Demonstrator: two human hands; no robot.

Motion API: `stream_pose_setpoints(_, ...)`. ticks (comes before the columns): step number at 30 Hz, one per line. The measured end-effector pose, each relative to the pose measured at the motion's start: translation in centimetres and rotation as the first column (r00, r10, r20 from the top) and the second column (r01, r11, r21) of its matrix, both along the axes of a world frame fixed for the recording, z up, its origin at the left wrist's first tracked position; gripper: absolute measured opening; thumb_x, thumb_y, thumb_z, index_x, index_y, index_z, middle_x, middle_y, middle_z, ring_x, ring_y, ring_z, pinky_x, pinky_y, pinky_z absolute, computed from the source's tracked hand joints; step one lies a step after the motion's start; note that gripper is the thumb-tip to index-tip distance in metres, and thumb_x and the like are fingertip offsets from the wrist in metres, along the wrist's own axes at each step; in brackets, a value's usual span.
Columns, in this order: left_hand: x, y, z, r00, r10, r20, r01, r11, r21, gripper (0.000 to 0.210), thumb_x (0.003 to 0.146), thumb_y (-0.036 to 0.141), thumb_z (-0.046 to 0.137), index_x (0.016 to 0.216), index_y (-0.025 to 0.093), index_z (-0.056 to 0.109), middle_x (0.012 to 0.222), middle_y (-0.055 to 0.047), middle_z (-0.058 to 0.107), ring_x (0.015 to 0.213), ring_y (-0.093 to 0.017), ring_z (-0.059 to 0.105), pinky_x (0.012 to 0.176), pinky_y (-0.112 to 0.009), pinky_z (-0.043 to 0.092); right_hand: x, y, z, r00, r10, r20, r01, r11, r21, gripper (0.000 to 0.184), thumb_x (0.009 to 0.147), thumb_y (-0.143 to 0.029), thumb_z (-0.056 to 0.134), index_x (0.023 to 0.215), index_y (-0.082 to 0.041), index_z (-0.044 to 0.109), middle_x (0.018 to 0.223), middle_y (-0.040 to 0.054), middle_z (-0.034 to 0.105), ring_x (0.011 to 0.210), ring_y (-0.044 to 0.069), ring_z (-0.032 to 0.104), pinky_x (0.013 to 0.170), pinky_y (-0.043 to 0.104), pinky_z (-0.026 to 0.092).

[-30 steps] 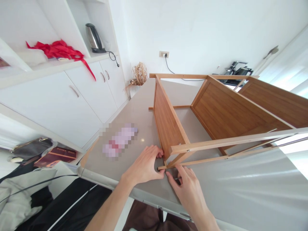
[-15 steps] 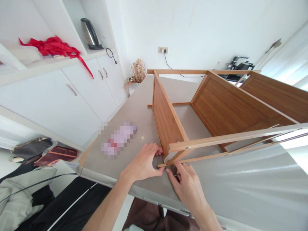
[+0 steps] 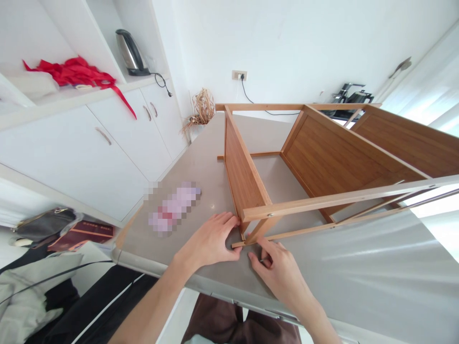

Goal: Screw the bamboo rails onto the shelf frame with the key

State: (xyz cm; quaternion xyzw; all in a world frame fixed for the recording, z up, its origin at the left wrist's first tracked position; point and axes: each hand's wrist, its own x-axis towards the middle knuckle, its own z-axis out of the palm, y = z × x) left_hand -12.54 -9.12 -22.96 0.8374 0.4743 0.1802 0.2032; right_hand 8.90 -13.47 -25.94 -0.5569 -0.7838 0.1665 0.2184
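A wooden shelf rack (image 3: 247,167) lies on its side on the grey table, its panels standing upright. At the rack's near left corner, my left hand (image 3: 211,241) curls around the end of the bottom rail, thumb in front and fingers behind, against the end panel. Just right of that corner is my right hand (image 3: 279,265), with its fingertips by the rail and its fingers curled together. A small thin bit shows between these fingers, too small to name. A screw head shows on the rack's upper near rail.
The grey table (image 3: 333,282) has its front edge close to my body. A blurred pink item (image 3: 175,208) lies left of the rack. Dried plants (image 3: 202,107) stand by the wall. White cabinets (image 3: 71,148) on the left hold a kettle (image 3: 131,52) and red ribbon (image 3: 75,71).
My right hand's thumb has drawn slightly back from the corner, leaving a wider gap to my left hand. My left hand keeps its place on the rail. The view has shifted a little.
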Motion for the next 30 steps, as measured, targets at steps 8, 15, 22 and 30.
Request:
stream_pose_setpoints(8, 0.2, 0.2, 1.0, 0.995, -0.010, -0.096, 0.009, 1.000, -0.011, 0.033, 0.072, 0.027, 0.070, 0.100, 0.023, 0.053, 0.098, -0.004, 0.066, 0.091, -0.027, 0.065, 0.076, -0.037, 0.048, -0.5, 0.9, 1.7, 0.993, -0.047, -0.112, 0.022, 0.976, -0.218, 0.017, 0.079, -0.020, 0.055, 0.065, -0.024, 0.046, 0.052, -0.0082, 0.043, 0.048, 0.010, 0.041, 0.051, 0.022, 0.030)
stream_pose_setpoints(15, 0.0, 1.1, -0.8, 0.999, -0.046, -0.028, 0.047, 0.999, 0.014, 0.037, 0.067, 0.030, 0.071, 0.096, 0.023, 0.050, 0.096, -0.003, 0.065, 0.088, -0.026, 0.064, 0.073, -0.035, 0.045, -0.4, 0.8, 1.6, 0.987, -0.039, -0.154, 0.006, 0.978, -0.207, 0.003, 0.082, -0.024, 0.058, 0.080, -0.024, 0.056, 0.054, -0.0092, 0.044, 0.047, 0.010, 0.043, 0.049, 0.022, 0.031)
stream_pose_setpoints(22, -0.1, 1.6, -1.2, 0.997, -0.074, 0.001, 0.074, 0.997, 0.029, 0.038, 0.065, 0.031, 0.072, 0.093, 0.023, 0.048, 0.096, -0.003, 0.064, 0.085, -0.024, 0.063, 0.072, -0.034, 0.045, 2.1, -1.4, 0.8, 0.958, -0.157, -0.242, 0.127, 0.983, -0.133, 0.026, 0.091, -0.049, 0.061, 0.095, -0.025, 0.051, 0.062, -0.0087, 0.048, 0.047, 0.011, 0.045, 0.047, 0.021, 0.040)
stream_pose_setpoints(30, -0.2, 1.6, -1.3, 0.996, -0.082, 0.045, 0.081, 0.996, 0.028, 0.038, 0.063, 0.031, 0.071, 0.090, 0.024, 0.046, 0.093, -0.001, 0.061, 0.082, -0.022, 0.059, 0.071, -0.032, 0.044, 0.1, -1.5, -0.3, 0.999, 0.038, -0.016, -0.036, 0.992, 0.120, 0.018, 0.098, -0.037, 0.055, 0.085, -0.024, 0.052, 0.078, -0.0019, 0.061, 0.067, 0.015, 0.060, 0.063, 0.025, 0.043)
